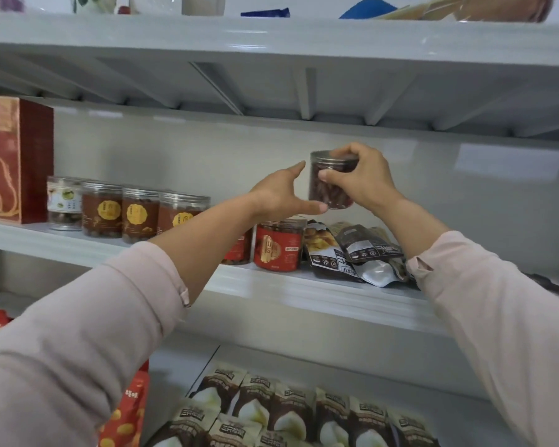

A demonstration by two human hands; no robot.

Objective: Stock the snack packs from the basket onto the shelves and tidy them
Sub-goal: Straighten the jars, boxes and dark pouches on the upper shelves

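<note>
Grey metal shelving fills the wall in front of the person, with a plain grey back panel (175, 150) behind it. The top shelf (271, 40) runs overhead, and only the bottoms of a few things on it show, among them a blue pack (265, 11).

At the left end of the middle shelf (304, 298) stands a tall red box (10, 159). Just beside it, a row of clear jars lines the front edge: one white-label jar (64, 203), then three brown-label jars (139, 214), upright and touching.

The left hand (281, 195) reaches in over the shelf's middle, its fingers straight and spread. It grips nothing; the thumb tip lies at the lower left edge of the held jar (331, 185). Below it a red-label jar (279, 245) stands near the front edge, with another partly hidden behind the forearm.

The held jar, clear with dark contents and a silver lid, is up in the air above the middle shelf, upright, over the red-label jar and the pouches. The right hand (365, 179) has it from the right, fingers curled over the lid and the thumb pressed on the side wall.

Under that hand a loose pile of dark pouches (352, 250) lies tilted, with a silver one at the front edge.

On the bottom shelf (175, 366), an orange-red bag (126, 411) sits at the left, and rows of brown-and-white pouches (304, 411) stretch to the right.
</note>
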